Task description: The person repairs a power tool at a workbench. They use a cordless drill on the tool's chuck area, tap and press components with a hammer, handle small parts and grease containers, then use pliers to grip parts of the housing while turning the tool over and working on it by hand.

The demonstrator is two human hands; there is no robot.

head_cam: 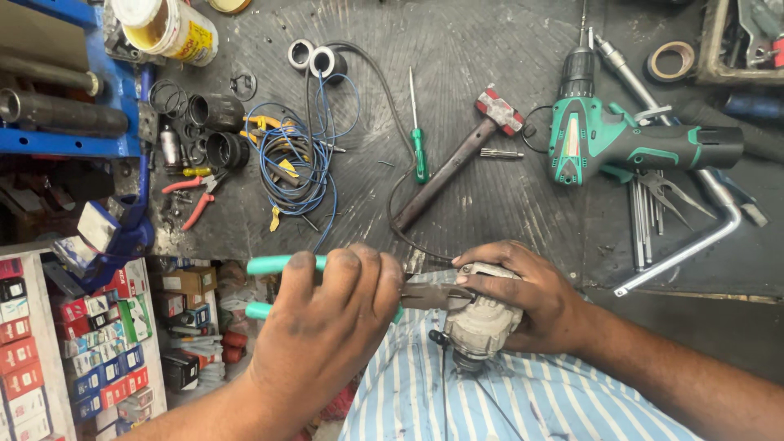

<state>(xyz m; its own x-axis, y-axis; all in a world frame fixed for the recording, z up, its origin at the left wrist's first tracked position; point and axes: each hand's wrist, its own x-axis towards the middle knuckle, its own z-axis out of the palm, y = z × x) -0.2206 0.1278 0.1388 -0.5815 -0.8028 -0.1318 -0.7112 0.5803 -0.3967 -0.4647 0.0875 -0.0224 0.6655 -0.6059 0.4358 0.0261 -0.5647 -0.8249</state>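
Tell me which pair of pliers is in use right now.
The teal-handled pliers in the left hand, jaws on the grey motor part. The red-handled pliers lie untouched on the bench.

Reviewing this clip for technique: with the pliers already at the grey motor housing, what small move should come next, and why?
Probably a firmer squeeze and a slight pull. The left hand grips the teal-handled pliers, whose nose sits at the top of the grey housing, while the right hand steadies it against the lap. What the nose grips is hidden.
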